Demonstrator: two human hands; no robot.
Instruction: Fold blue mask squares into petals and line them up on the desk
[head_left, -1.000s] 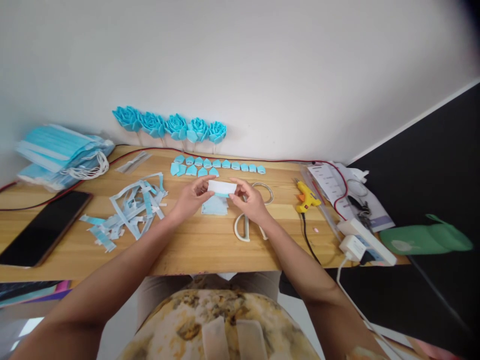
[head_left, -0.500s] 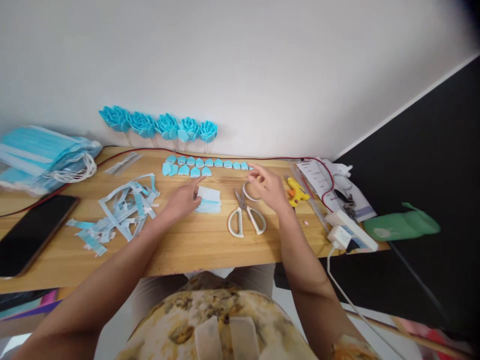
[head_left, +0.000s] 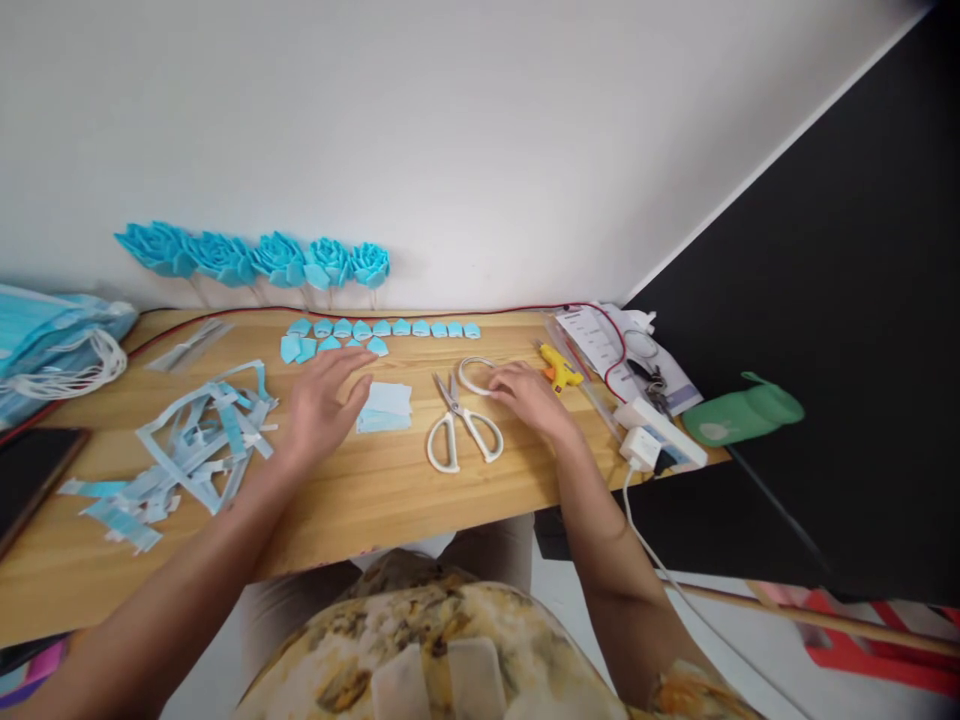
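My left hand (head_left: 322, 405) hovers with fingers stretched and thumb apart, holding nothing. Beside its thumb lies a stack of cut mask fabric (head_left: 385, 407), white and light blue. Past its fingertips are two rows of small blue petals (head_left: 361, 330), partly hidden by the hand. My right hand (head_left: 529, 395) is down at the table, fingers curled at the right edge of a thin white ring (head_left: 462, 374), like a tape roll. Scissors (head_left: 456, 408) with white handles lie slightly spread between my hands.
Several blue flowers (head_left: 277, 260) on stems lean against the wall. Mask scraps (head_left: 187, 450), packed masks (head_left: 60, 340) and a phone (head_left: 34, 480) lie left. Right are a yellow glue gun (head_left: 559, 370), power strip (head_left: 667, 435), papers (head_left: 645, 355) and a green pouch (head_left: 746, 412).
My right hand has come down onto the ring's edge. My left hand has drawn back from the petals and opened out. The view has turned to the right.
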